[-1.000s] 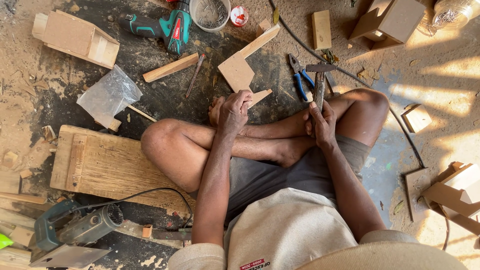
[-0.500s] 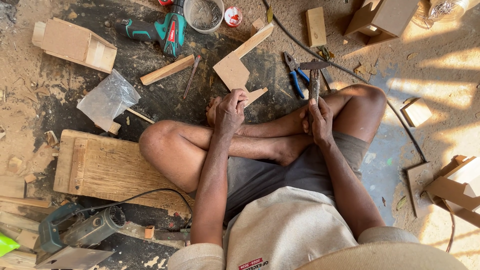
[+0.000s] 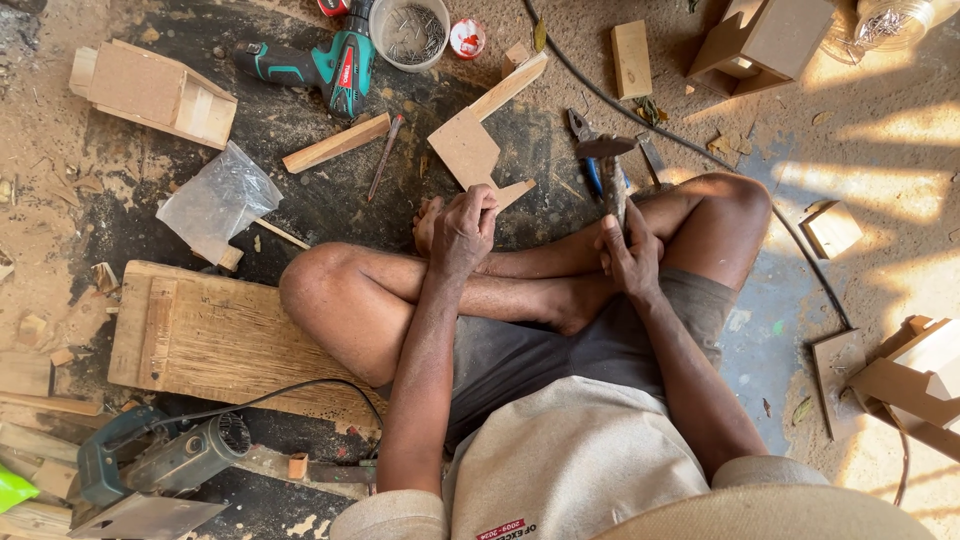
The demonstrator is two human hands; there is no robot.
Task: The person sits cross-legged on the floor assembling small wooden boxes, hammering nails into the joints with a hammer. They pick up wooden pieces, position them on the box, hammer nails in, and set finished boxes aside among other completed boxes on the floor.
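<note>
Sawdust and offcuts cover the dirt floor (image 3: 880, 150) of this workshop corner, where a person sits cross-legged among tools and half-built wooden boxes. Their left hand (image 3: 465, 228) is closed on the near corner of an angular plywood piece (image 3: 470, 145), a flat cut-out with a long arm running up and away, which lies on the dark patch of ground just beyond the crossed feet. Their right hand (image 3: 628, 250) has its fingers wrapped shut around the handle of a hammer (image 3: 606, 165), whose head points away from the body and hangs above a pair of blue-handled pliers (image 3: 590, 165) on the ground. As a judgement, the work looks to be mid-way: several box-like assemblies already stand done or nearly so, one at upper left (image 3: 155, 90), one at upper right (image 3: 765, 40) and more at the right edge (image 3: 915, 375), while the piece in hand is still a loose part with nothing joined to it, and no nail can be made out at the fingers. A white tub (image 3: 408, 32) near the top edge holds a heap of nails; beside it is a small red-and-white lid or cap (image 3: 466, 38), contents not visible. A clear plastic bag (image 3: 215, 200) lies crumpled to the left, what is in it too faint to tell. A green cordless drill (image 3: 320, 65) lies by the tub, and a circular saw (image 3: 150, 465) rests beside a wooden board (image 3: 220, 335) at lower left.
</note>
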